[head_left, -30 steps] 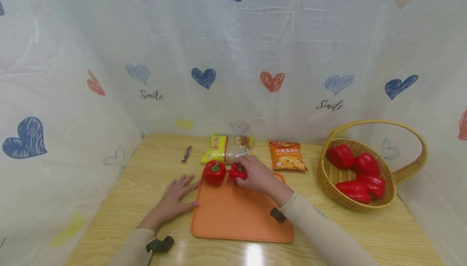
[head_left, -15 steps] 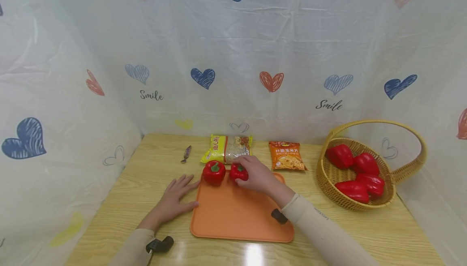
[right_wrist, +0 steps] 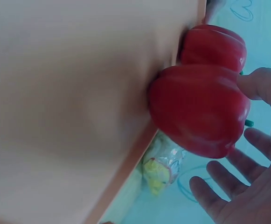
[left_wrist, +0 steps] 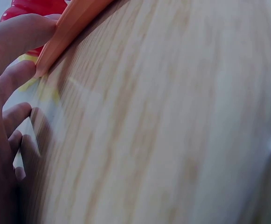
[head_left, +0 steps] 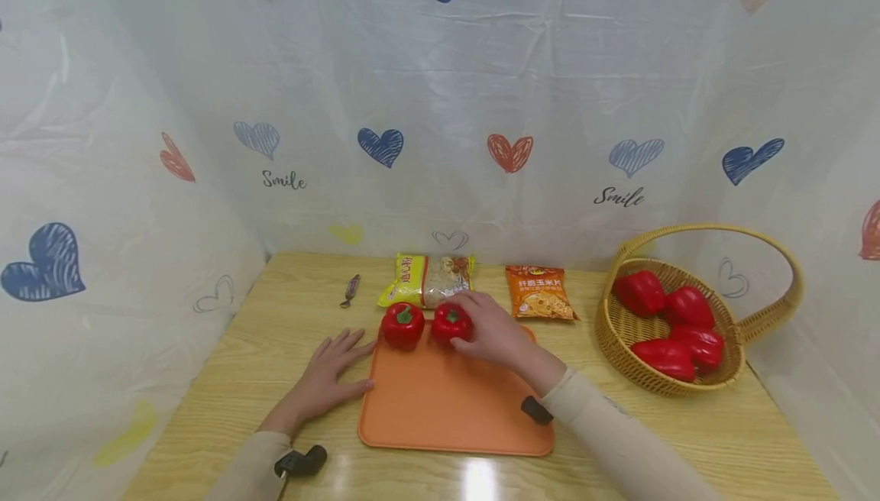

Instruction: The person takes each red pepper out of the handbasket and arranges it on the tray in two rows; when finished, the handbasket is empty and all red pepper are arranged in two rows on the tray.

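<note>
Two red bell peppers stand side by side on the far edge of an orange tray [head_left: 447, 402]. By the right one, the right bell pepper [head_left: 450, 324], is my right hand [head_left: 495, 333]. In the right wrist view its thumb [right_wrist: 261, 85] overlaps the pepper's side, while the other fingers are spread and look apart from the pepper. The left bell pepper [head_left: 402, 324] is held by neither hand. My left hand [head_left: 326, 379] lies with spread fingers at the tray's left side. In the left wrist view its fingertips [left_wrist: 44, 29] touch the tray's rim.
A wicker basket [head_left: 612, 356] with several red peppers stands at the right, its handle arching up. Behind the tray lie a yellow snack bag [head_left: 412, 279] and an orange snack bag [head_left: 541, 295]. A small wrapped candy [head_left: 351, 289] lies at the back left.
My right hand has loosened from the right bell pepper and shifted slightly to the right, so more of that pepper shows. My left hand and the tray have stayed put.
</note>
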`<state>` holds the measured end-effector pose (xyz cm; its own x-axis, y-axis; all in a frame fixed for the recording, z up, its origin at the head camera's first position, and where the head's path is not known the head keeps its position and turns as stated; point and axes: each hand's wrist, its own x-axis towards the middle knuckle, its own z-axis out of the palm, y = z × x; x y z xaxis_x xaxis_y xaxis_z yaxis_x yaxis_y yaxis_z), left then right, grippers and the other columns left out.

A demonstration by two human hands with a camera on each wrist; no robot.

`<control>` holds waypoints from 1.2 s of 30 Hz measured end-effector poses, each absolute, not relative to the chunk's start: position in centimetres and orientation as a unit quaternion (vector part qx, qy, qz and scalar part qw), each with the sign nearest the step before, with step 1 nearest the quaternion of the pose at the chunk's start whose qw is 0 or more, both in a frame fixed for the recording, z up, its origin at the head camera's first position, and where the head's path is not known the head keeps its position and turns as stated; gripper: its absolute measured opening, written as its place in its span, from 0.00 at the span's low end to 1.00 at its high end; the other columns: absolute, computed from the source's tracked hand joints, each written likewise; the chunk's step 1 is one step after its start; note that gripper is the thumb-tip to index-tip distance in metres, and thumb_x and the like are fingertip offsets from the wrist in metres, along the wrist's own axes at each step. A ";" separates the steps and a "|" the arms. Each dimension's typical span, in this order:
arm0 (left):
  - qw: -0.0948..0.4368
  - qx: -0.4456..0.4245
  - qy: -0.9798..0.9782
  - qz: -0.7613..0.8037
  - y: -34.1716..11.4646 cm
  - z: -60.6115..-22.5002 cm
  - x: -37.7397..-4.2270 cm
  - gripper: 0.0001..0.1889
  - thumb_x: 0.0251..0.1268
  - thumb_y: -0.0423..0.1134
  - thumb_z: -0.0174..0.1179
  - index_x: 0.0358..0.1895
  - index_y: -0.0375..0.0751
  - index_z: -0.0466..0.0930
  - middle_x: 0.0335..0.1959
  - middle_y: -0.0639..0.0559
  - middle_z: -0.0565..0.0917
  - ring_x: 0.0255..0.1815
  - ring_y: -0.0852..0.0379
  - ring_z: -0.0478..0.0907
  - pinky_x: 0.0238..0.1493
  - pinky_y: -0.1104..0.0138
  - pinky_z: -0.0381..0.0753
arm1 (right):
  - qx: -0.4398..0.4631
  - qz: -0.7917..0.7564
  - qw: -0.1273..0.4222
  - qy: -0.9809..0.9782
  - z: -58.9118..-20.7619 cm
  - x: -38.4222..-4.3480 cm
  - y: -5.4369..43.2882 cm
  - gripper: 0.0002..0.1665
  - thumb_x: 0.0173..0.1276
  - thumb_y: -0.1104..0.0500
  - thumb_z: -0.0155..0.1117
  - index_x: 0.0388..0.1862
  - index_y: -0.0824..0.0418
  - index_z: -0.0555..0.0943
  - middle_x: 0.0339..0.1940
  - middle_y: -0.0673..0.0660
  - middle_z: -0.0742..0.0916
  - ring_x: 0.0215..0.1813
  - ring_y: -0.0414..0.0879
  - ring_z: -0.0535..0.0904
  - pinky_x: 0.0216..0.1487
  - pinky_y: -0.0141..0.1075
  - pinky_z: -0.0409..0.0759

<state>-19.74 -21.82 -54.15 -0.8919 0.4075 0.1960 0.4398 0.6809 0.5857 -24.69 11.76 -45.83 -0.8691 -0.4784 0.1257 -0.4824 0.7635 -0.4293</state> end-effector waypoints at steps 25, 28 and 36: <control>0.030 -0.234 -0.918 -0.317 -21.8 -54.1 -19.7 0.36 0.64 0.56 0.68 0.73 0.46 0.73 0.77 0.37 0.65 0.79 0.30 0.53 0.75 0.34 0.41 | 0.253 0.253 0.054 -0.932 -45.3 -22.3 17.3 0.43 0.59 0.53 0.78 0.72 0.60 0.72 0.70 0.61 0.76 0.71 0.59 0.72 0.68 0.55 0.74; 0.031 -0.235 -0.917 -0.320 -21.8 -54.1 -19.7 0.36 0.64 0.56 0.68 0.73 0.46 0.74 0.77 0.36 0.65 0.79 0.30 0.53 0.75 0.34 0.41 | 0.245 0.252 0.057 -0.934 -45.3 -22.0 18.1 0.43 0.60 0.53 0.78 0.72 0.60 0.72 0.70 0.62 0.76 0.69 0.60 0.73 0.66 0.55 0.76; 0.036 -0.239 -0.916 -0.320 -21.7 -53.9 -19.7 0.36 0.63 0.54 0.69 0.72 0.45 0.74 0.76 0.35 0.65 0.78 0.29 0.53 0.75 0.34 0.41 | 0.237 0.245 0.075 -0.937 -45.3 -21.2 20.4 0.41 0.61 0.53 0.78 0.71 0.60 0.73 0.68 0.61 0.78 0.68 0.59 0.74 0.64 0.57 0.77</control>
